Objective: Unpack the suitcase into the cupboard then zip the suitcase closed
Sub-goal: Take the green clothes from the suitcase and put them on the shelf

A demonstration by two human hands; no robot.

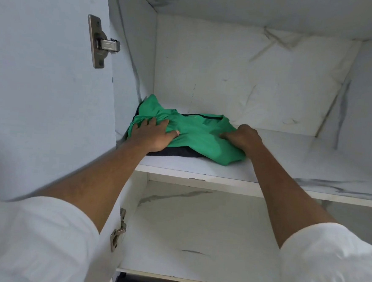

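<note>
The green shirt [194, 134] lies on the cupboard's upper shelf [288, 170], on top of a dark garment [171, 153], toward the shelf's left end against the side wall. The left hand [153, 134] presses flat on the shirt's left part with its fingers spread. The right hand [242, 137] rests on the shirt's right edge with fingers curled under; whether it grips the cloth cannot be told. The shirt's near corner reaches close to the shelf's front lip, so a careless withdrawal could drag it off or rumple the pile. The suitcase is out of view.
</note>
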